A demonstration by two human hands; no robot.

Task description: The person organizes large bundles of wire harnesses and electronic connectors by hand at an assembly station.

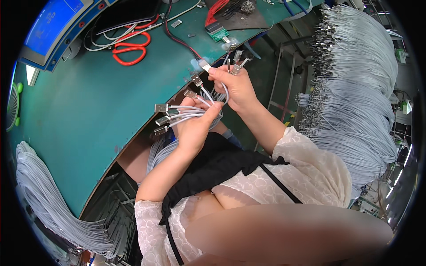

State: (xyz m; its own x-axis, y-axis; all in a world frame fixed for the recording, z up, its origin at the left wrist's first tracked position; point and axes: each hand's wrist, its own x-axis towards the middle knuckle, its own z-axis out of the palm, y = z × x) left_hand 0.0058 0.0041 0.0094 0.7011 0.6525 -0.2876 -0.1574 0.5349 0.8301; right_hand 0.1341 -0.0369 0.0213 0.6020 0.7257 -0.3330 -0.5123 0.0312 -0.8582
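My left hand (pixel 194 126) is closed round a bundle of grey USB cables (pixel 188 113), whose bare metal plugs (pixel 161 107) fan out to the left past the fingers. My right hand (pixel 235 86) pinches a cable end at a small white connector (pixel 205 65) by the table's edge. A red-and-black lead (pixel 183 42) runs to that connector; whether the two are fully mated I cannot tell. Several more metal USB plugs (pixel 236 69) stick out beyond my right fingers, partly hidden by them. One USB plug (pixel 196 80) stands up between my two hands.
The green-topped table (pixel 88 119) curves in front of me. On it are red-handled scissors (pixel 131 51), a green circuit board (pixel 217 33) with red wires and a blue-framed screen (pixel 53 26). Grey cable bundles hang at left (pixel 49 190) and are heaped at right (pixel 355 88).
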